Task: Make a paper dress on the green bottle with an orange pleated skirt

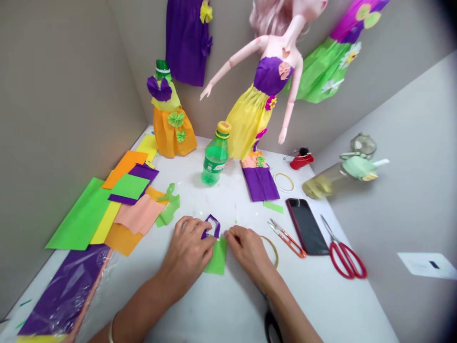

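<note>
Green paper [219,261] partly under left hand [190,245]; bottle label [214,165] illegible.

I count one left hand [191,247] and one right hand [250,250] as mine, one looped purple strip [217,228], one doll [273,78], one yellow-capped drink bottle [215,157], two wall-hung garments [185,43], two rings [293,185], one smartphone [307,227], one pair of red-handled scissors [344,257], one pair of thread snips [288,239] and one mint-lidded bottle [322,182].

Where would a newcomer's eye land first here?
Probably on the pink-haired doll in purple and yellow, towering at the back of the white table. Bright sheets along the left edge likely come next. Front and centre, the left hand touches a purple loop near a green piece, the right hand close by.
</note>
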